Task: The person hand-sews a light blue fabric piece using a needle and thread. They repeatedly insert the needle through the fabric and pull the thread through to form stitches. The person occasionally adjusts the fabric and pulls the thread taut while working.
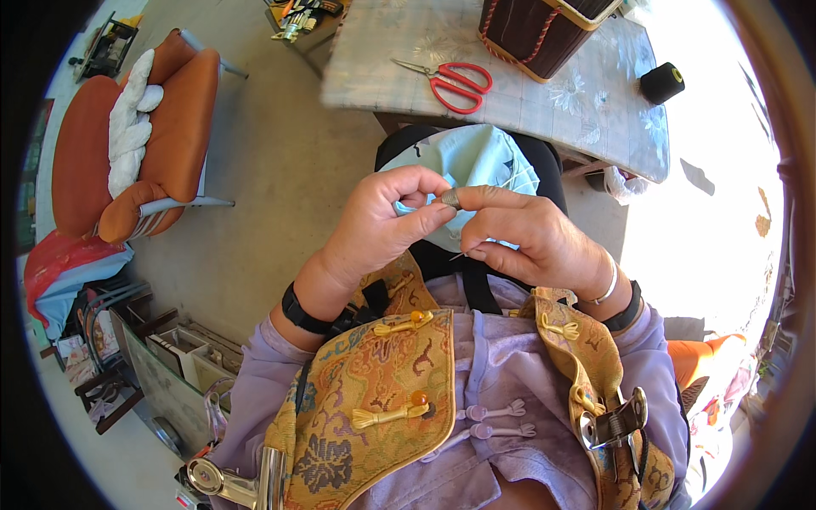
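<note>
Light blue cloth [475,146] with dark printed shapes lies bunched over my lap. My left hand [382,217] pinches a fold of it between thumb and forefinger. On a finger of my right hand [529,229] sits a metal thimble ring [450,198], touching the left fingertips. A thin sewing needle [457,257] juts from between the right thumb and a bent finger, its tip toward the left. Pale thread [519,176] lies loosely across the cloth's right side. The cloth directly behind my fingers is partly hidden.
Ahead stands a table [376,76] with a flowered cover. It bears red-handled scissors [456,83], a dark brown basket [529,38] and a black thread spool [662,83]. An orange chair [178,121] is at left; a glass-topped piece of furniture [153,370] stands lower left.
</note>
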Demonstrator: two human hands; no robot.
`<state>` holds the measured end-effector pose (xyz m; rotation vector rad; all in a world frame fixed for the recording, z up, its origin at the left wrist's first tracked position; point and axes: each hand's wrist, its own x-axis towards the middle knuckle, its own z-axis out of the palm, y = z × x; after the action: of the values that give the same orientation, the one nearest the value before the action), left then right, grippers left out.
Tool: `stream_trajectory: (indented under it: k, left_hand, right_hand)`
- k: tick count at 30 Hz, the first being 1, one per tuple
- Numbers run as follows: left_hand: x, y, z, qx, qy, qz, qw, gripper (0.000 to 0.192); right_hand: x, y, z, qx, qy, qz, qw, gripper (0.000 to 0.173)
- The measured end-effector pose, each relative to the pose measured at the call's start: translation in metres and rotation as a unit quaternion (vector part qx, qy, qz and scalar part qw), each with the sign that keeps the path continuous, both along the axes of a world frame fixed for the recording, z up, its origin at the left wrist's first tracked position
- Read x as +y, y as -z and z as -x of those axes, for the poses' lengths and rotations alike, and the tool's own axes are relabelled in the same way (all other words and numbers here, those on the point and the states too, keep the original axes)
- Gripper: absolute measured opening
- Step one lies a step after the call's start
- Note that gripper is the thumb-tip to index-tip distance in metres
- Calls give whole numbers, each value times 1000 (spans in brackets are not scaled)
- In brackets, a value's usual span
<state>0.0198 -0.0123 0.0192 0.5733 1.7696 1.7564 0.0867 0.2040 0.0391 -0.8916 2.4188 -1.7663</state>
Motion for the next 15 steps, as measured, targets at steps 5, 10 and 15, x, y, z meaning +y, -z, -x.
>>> stream_trajectory:
  k: [5, 10, 15]
  left_hand:
    - [4, -2, -2, -21, -4, -17, 1000, 17]
    - [1, -6, -1, -2, 12, 8, 1000, 14]
    - [1, -3, 1, 0, 15, 7, 1000, 13]
  right_hand:
    - [1, 0, 0, -5, -11, 1, 1000, 8]
    - [3, 3, 2, -9, -35, 21, 999, 9]
    - [4, 7, 3, -14, -59, 42, 997, 6]
